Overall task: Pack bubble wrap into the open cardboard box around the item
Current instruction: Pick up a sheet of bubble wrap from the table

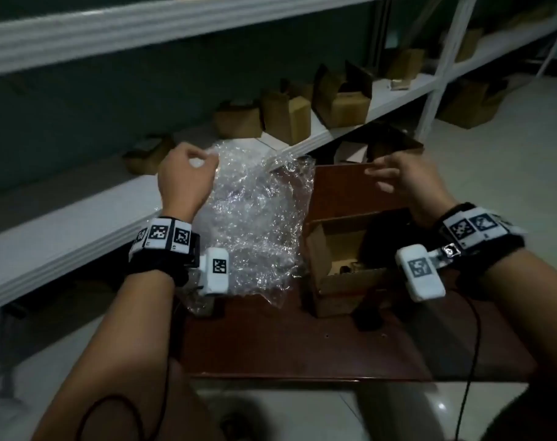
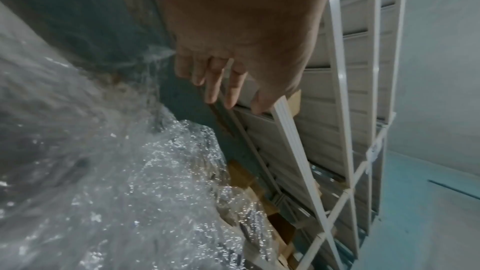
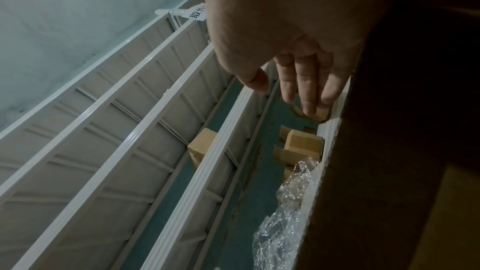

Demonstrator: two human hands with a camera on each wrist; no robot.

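Note:
A crumpled sheet of clear bubble wrap point(image 1: 255, 224) hangs above the left side of the brown table point(image 1: 286, 338). My left hand point(image 1: 188, 176) pinches its top left corner. In the left wrist view the wrap point(image 2: 130, 192) rises to the thumb side of that hand point(image 2: 221, 81), and the other fingers hang loose. The small open cardboard box point(image 1: 347, 281) stands to the right of the wrap with its rear flap point(image 1: 350, 192) up. A small dark item point(image 1: 350, 268) lies inside. My right hand point(image 1: 398, 176) hovers over the flap, fingers point(image 3: 298, 81) relaxed and holding nothing.
White metal shelving point(image 1: 64, 233) runs along the left and back, with several cardboard boxes point(image 1: 286, 116) on it. More boxes sit on the floor at the far right point(image 1: 474, 103). Black cables hang from both wrists over the table's near edge.

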